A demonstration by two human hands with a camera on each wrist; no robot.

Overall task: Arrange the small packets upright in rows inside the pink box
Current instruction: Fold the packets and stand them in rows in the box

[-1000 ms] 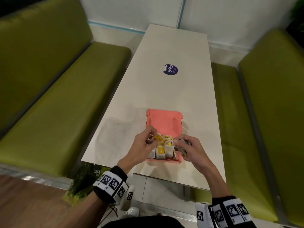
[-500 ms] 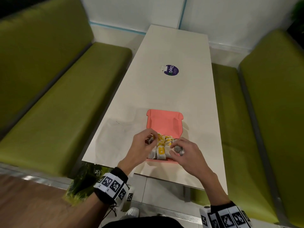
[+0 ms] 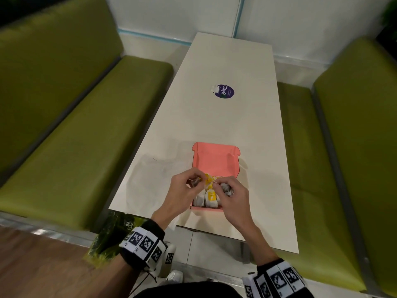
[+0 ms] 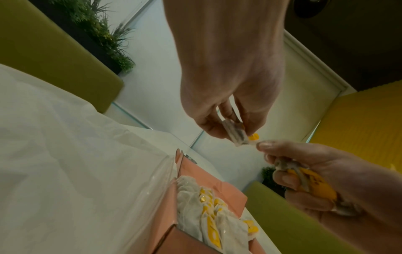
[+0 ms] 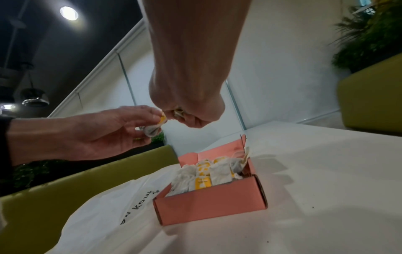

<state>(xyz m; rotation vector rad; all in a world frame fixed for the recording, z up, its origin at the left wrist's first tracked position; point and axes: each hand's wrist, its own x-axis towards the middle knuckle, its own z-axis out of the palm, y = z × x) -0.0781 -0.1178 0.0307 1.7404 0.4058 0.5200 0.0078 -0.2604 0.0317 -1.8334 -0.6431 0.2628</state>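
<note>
The pink box sits open near the table's front edge, its lid tilted back. Several white packets with yellow labels stand inside it, also seen in the right wrist view as packets. Just above the box, my left hand pinches one small packet by its top. My right hand grips a bunch of packets in its curled fingers. Its thumb and forefinger meet the yellow end of the left hand's packet. The box's right half is hidden under my right hand.
A flat white plastic bag lies on the table left of the box. A round purple sticker is on the white table further back. Green benches flank the table on both sides.
My right hand has moved left from the box's right side to meet the left hand. Both hands now join over the back of the box around one packet.
</note>
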